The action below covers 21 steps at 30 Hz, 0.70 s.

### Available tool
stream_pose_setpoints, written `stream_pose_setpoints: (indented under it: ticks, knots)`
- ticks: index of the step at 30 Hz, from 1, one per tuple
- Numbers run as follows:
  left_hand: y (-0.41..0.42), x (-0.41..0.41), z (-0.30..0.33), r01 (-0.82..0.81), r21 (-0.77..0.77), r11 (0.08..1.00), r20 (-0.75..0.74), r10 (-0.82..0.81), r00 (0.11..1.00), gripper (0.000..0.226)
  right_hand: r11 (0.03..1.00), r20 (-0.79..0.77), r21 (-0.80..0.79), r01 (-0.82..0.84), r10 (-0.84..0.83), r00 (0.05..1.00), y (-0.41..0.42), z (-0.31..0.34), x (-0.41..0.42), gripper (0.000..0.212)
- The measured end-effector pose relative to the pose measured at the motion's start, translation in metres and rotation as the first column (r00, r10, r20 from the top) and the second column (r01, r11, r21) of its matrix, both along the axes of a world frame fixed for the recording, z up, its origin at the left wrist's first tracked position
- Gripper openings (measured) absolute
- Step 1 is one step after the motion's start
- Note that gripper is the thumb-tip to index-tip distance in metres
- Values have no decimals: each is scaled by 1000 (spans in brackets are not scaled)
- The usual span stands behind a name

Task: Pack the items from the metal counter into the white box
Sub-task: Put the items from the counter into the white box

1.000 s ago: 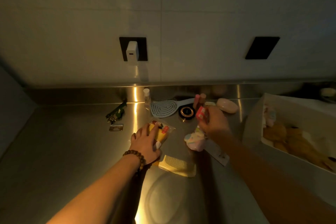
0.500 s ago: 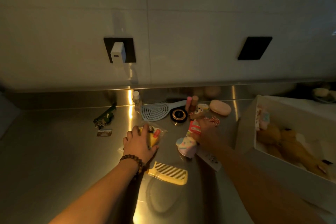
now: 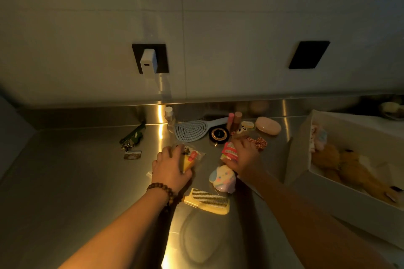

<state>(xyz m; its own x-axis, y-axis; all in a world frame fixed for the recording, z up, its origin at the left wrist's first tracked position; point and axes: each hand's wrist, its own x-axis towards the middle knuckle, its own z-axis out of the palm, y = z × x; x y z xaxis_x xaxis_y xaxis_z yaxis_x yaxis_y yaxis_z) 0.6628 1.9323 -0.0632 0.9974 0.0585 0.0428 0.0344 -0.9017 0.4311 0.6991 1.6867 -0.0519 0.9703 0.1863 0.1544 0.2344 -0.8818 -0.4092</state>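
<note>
On the metal counter (image 3: 65,181) my left hand (image 3: 171,169), a bead bracelet at its wrist, grips a clear packet with a yellow item (image 3: 192,159). My right hand (image 3: 246,157) holds a small pink packet (image 3: 229,151) low over the counter, just behind a pastel plush toy (image 3: 223,178). A yellow comb (image 3: 207,201) lies in front of my left wrist. The white box (image 3: 297,155) stands open at the right with brown plush toys (image 3: 349,168) inside.
Along the back lie a pale hairbrush (image 3: 192,130), a black compact (image 3: 219,134), two tubes (image 3: 234,119), a small bottle (image 3: 169,116), a pink oval case (image 3: 268,125) and a checked scrunchie (image 3: 260,143). Green keys (image 3: 133,136) and a small card (image 3: 132,155) lie left.
My right hand has come down and back from beside the compact, still holding the pink packet. My left hand has stayed on the yellow packet.
</note>
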Motion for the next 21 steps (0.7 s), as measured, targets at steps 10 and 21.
stream_pose_setpoints:
  ticks: [10, 21]
  knots:
    - [-50, 30, 87, 243, 5, 970, 230, -238, 944, 72, 980, 107, 143, 141, -157, 982, -43, 112, -25, 62]
    - [-246, 22, 170, 707, -5, 707, 393, -649, 652, 72, 886, 159, -119, 448, -429, 889, -247, 165, -105, 69]
